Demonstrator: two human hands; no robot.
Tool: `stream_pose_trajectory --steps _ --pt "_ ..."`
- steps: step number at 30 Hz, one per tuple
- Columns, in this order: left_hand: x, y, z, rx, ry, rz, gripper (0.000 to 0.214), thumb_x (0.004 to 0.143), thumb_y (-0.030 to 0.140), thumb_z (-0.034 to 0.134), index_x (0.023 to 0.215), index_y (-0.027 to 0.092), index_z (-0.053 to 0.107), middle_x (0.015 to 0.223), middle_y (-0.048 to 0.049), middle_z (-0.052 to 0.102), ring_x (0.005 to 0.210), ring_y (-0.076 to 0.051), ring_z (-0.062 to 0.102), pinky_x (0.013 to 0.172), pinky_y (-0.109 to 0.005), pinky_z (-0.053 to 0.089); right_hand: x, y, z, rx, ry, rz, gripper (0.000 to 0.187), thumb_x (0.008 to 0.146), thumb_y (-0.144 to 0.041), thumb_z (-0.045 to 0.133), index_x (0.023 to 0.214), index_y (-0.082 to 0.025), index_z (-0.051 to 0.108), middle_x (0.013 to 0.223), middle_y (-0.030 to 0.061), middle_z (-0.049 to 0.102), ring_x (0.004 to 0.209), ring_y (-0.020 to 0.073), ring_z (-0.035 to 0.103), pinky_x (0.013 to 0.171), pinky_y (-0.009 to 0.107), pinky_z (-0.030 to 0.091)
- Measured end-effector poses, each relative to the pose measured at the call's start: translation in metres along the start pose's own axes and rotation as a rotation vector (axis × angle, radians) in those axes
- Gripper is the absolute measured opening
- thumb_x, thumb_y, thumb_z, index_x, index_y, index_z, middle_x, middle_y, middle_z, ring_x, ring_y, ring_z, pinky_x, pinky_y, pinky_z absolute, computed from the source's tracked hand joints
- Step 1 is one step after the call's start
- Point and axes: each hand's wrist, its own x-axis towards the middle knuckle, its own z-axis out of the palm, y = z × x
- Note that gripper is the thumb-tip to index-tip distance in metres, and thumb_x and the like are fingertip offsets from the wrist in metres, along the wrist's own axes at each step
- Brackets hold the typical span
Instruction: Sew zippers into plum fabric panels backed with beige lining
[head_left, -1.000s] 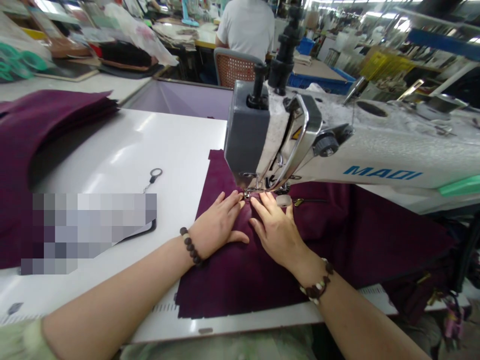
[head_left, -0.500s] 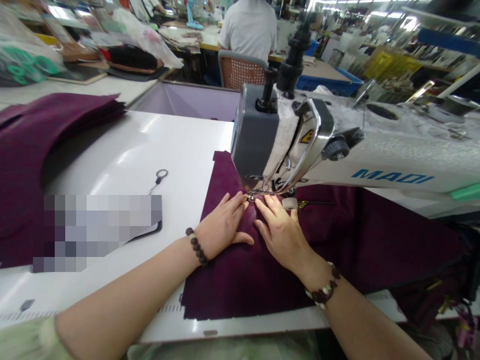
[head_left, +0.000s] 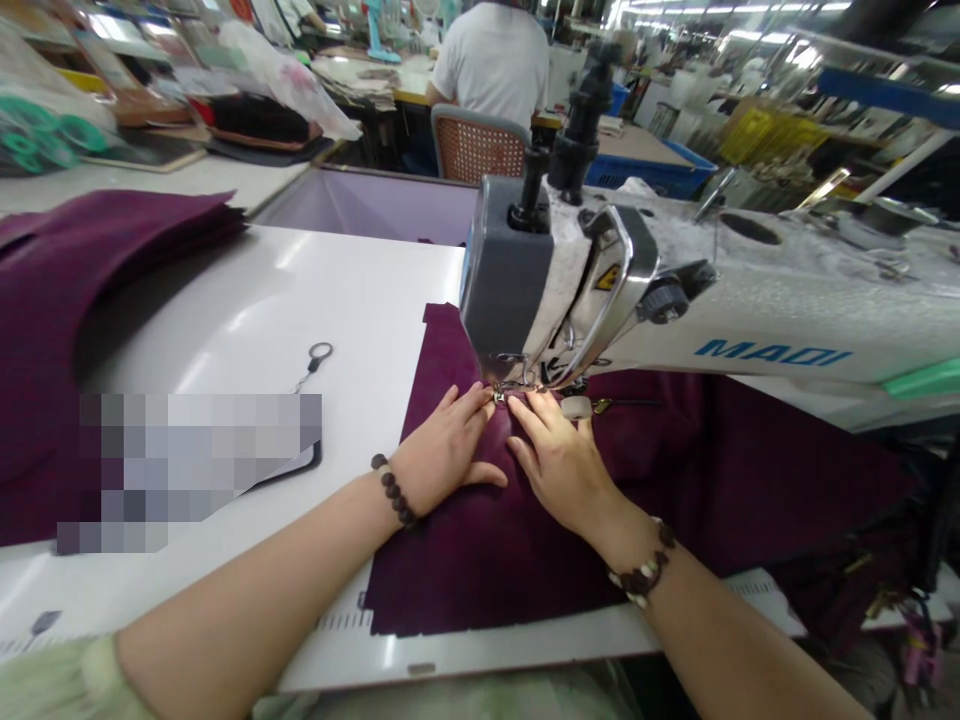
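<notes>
A maroon fabric panel [head_left: 480, 570], which looks like leather, lies flat under the head of a sewing machine [head_left: 510, 270]. My left hand [head_left: 446, 445] rests on the panel with its thumb apart, fingertips close to the presser foot [head_left: 499, 395]. Just right of the foot, my right hand [head_left: 559, 455] presses on the same panel with its fingers spread. Beside its fingers are a small whitish round piece [head_left: 576, 407] and a brass zipper pull [head_left: 602, 405] on a zipper line. The needle point is too small to make out.
Left on the white table [head_left: 352, 290] lies a stack of maroon panels [head_left: 135, 240]. A partly blurred-out phone-like object [head_left: 300, 462] with a ring strap [head_left: 320, 351] is near it. Beyond the machine, a person in a white shirt [head_left: 491, 60] sits on a chair [head_left: 480, 145].
The camera view has shifted slightly. Both hands and the panel hold nearly the same place at the presser foot.
</notes>
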Motion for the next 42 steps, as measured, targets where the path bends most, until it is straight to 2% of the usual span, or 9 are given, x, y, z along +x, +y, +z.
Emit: stream_pose_trajectory --steps 5,11,19,26,35,42 --pt "-0.001 -0.002 0.001 0.000 0.039 0.021 0.080 0.060 0.052 0.068 0.115 -0.002 0.047 0.121 -0.0232 0.052 0.119 -0.028 0.043 0.103 -0.044 0.031 -0.001 0.001 0.000 -0.010 -0.008 -0.012 0.042 0.091 -0.030 0.034 0.131 -0.019 0.037 0.135 0.0090 0.039 0.127 0.0261 0.030 0.099 0.058 0.023" --pt "0.001 -0.001 0.000 0.022 0.029 0.019 0.081 0.060 0.054 0.068 0.113 -0.004 0.048 0.119 -0.0246 0.052 0.118 -0.029 0.045 0.103 -0.045 0.032 0.001 0.002 0.000 -0.010 -0.025 -0.015 0.043 0.091 -0.030 0.033 0.132 -0.019 0.036 0.135 0.0089 0.039 0.127 0.0265 0.030 0.099 0.056 0.025" --pt "0.002 -0.002 0.002 0.044 0.045 0.034 0.079 0.062 0.056 0.066 0.114 -0.001 0.048 0.119 -0.0228 0.052 0.118 -0.029 0.045 0.102 -0.044 0.033 0.002 0.001 -0.002 -0.002 -0.023 -0.005 0.043 0.091 -0.030 0.034 0.132 -0.019 0.036 0.134 0.0090 0.041 0.126 0.0266 0.031 0.098 0.054 0.027" --pt "0.007 -0.009 0.005 0.029 0.030 0.034 0.076 0.066 0.056 0.063 0.116 0.001 0.047 0.122 -0.0215 0.050 0.121 -0.028 0.040 0.103 -0.045 0.031 0.009 0.004 -0.004 0.019 -0.013 -0.014 0.040 0.090 -0.029 0.036 0.129 -0.018 0.041 0.131 0.0085 0.044 0.123 0.0228 0.036 0.097 0.047 0.032" --pt "0.009 -0.011 0.005 -0.001 0.010 0.042 0.075 0.069 0.059 0.056 0.115 0.000 0.048 0.123 -0.0235 0.049 0.122 -0.028 0.039 0.105 -0.046 0.029 0.012 0.005 -0.005 0.017 -0.014 -0.025 0.039 0.090 -0.029 0.035 0.127 -0.017 0.043 0.129 0.0097 0.046 0.121 0.0220 0.038 0.101 0.048 0.028" --pt "0.010 -0.008 0.001 0.001 -0.018 0.007 0.075 0.066 0.055 0.063 0.113 -0.001 0.049 0.122 -0.0229 0.050 0.122 -0.029 0.040 0.105 -0.045 0.029 0.012 0.006 -0.003 0.021 -0.012 -0.029 0.040 0.090 -0.030 0.035 0.128 -0.017 0.042 0.128 0.0112 0.047 0.120 0.0226 0.039 0.101 0.050 0.026"
